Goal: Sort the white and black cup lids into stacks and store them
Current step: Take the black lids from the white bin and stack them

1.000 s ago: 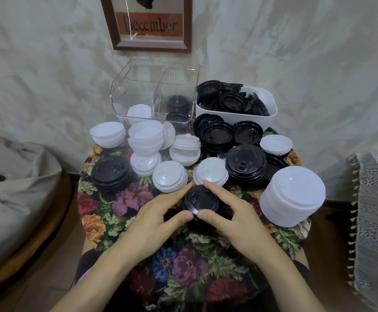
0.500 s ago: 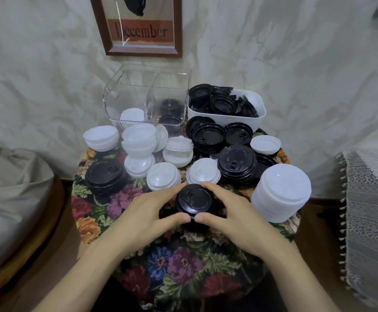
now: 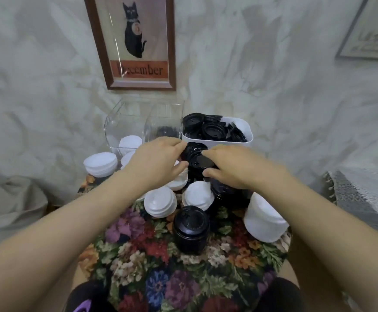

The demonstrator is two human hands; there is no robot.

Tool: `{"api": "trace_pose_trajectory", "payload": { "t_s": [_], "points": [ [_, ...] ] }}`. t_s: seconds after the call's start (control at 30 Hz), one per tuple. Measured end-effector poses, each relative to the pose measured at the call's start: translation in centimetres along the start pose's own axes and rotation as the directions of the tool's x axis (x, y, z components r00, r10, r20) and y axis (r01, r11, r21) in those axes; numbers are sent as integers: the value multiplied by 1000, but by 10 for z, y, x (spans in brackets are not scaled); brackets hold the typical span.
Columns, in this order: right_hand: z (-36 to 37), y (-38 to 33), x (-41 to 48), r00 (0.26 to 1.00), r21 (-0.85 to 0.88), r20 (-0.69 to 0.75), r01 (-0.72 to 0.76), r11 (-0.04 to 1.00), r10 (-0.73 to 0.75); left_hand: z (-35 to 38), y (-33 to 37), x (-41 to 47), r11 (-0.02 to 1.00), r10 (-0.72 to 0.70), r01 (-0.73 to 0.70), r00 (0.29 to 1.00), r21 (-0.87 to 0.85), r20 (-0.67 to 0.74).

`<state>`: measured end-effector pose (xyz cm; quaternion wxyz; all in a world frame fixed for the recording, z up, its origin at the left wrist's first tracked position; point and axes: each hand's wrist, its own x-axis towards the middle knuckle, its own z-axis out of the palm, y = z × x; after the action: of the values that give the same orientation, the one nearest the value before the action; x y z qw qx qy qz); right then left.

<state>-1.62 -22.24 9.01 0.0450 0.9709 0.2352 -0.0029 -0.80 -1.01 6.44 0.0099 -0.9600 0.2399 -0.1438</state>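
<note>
Clamped on black lids point(image 3: 195, 153) from both sides: left grip point(image 3: 156, 161) at 9 o'clock of them, right grip point(image 3: 235, 167) at 3, fingers curled over the rims. Held at 12 o'clock on counter point(image 3: 138, 255), just short of white bin point(image 3: 242, 142); cannot tell whether lifted or resting on lids beneath. Likely to fan apart or shed a lid if squeezed unevenly, being loose and slick-looking. Could also spill over the bin rim, given the jumbled black heap inside. Worth minding the wrists too: white stacks point(image 3: 159, 203) right under them at 6 o'clock, black stack point(image 3: 191, 228) just behind those, easily toppled on pulling back. Best kept out of clear bin point(image 3: 120, 122) at 11, home to a white lid.
</note>
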Motion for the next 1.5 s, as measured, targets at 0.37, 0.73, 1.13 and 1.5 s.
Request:
{"api": "trace_pose_trajectory", "payload": {
  "t_s": [0.37,0.73,1.13,1.5],
  "points": [
    [26,105,76,995,-241,-67,-90,966,76,61,-12,129,996,-55,49,995,70,88],
    [55,155,141,983,12,-18,-182,983,182,78,5,200,988,-132,124,987,94,89],
    [68,167,175,928,523,-54,-288,802,368,100,7,192,889,-284,320,946,-329,156],
    [50,165,167,946,789,-83,-130,601,313,95,13,181,732,-419,302,907,-610,-54]
  ]
}}
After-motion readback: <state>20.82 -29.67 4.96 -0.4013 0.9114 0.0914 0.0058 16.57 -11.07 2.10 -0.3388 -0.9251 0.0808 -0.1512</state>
